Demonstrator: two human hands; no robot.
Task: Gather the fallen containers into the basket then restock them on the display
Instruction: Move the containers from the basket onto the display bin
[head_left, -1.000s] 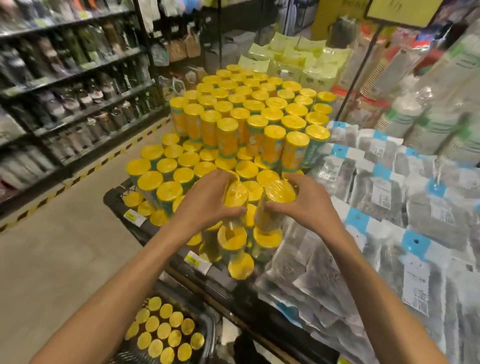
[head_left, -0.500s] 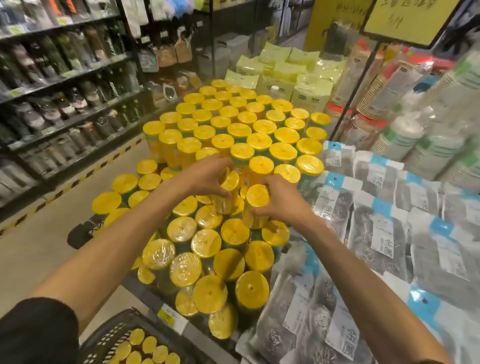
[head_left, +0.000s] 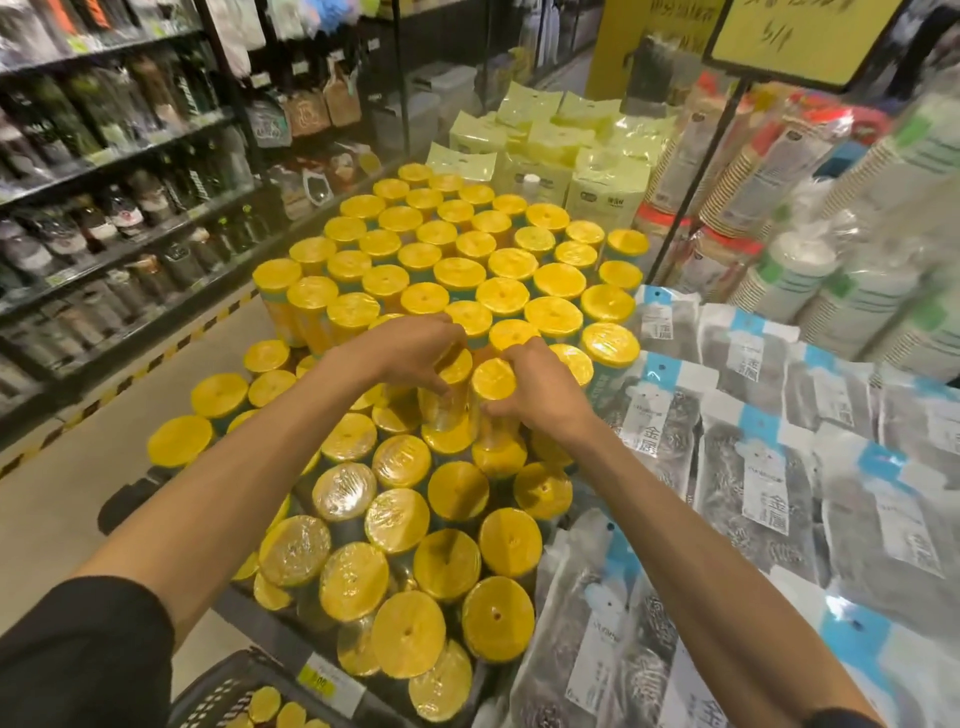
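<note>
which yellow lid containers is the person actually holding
The two mid-display containers: the left hand grips one, the right hand the other; the rest stand untouched.

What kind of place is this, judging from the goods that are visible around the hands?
Most likely a shop aisle: rows of identical yellow-lidded containers with a price tag below them, shelves of bottles on the left, and wrapped stacks of paper cups on the right.

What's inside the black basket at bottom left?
Yellow-lidded containers stand lids up inside the basket; only a few lids show. The frame edge cuts off the rest of the basket, so the total count and whatever lies beneath them cannot be seen.
</note>
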